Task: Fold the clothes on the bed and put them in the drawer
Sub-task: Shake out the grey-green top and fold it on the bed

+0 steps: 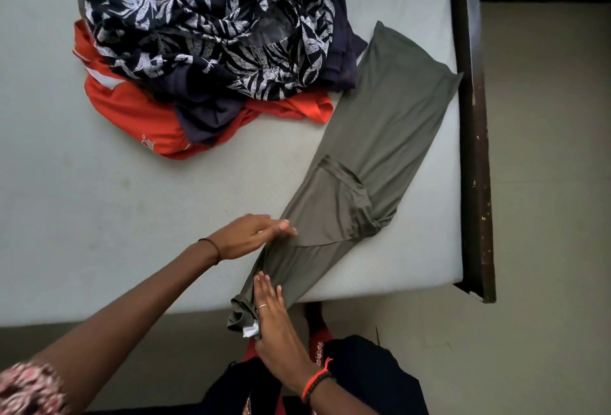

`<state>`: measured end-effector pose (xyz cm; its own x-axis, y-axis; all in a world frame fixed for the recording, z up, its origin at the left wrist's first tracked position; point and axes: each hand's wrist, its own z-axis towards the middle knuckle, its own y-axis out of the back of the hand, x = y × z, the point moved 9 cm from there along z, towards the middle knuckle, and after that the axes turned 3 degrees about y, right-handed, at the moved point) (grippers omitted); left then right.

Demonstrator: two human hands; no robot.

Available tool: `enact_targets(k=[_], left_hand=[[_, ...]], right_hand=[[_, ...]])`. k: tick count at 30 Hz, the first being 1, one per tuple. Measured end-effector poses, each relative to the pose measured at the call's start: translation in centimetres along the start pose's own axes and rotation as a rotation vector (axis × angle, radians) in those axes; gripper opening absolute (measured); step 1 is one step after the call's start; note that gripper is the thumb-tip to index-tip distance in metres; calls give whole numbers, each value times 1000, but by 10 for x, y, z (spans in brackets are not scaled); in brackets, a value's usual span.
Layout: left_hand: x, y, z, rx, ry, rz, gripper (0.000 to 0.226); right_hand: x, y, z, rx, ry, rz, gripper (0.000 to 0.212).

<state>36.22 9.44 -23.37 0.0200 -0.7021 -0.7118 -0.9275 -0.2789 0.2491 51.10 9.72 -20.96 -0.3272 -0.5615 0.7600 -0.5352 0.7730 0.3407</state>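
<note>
Both the left hand (251, 236) and the right hand (277, 318) lie flat, gripping nothing, on the limp, light olive-green jersey garment (380, 137) along the right side of the pale grey mattress (99, 200); likely best pinched at its corners.

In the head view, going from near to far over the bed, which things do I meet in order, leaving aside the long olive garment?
right hand → left hand → orange garment → leaf-print garment
</note>
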Motion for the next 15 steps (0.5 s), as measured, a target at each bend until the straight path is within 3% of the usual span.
enact_targets(k=[2,5,7,9,11,15], left_hand=[[0,-22,15,138,-8,105,66],[19,-28,29,171,61,159,75],[32,-20,31,133,150,114,75],[38,-14,31,88,232,33,73],[40,-8,31,26,304,-46,67],[44,-6,31,-24,365,-148,72]], right_hand=[[1,-3,-5,57,-24,105,98],[-6,8,-6,122,-71,278,88],[-21,39,2,88,-175,391,64],[-43,82,16,-9,-279,530,28],[-64,130,32,-126,-308,731,8],[-100,201,62,-201,-293,871,13]])
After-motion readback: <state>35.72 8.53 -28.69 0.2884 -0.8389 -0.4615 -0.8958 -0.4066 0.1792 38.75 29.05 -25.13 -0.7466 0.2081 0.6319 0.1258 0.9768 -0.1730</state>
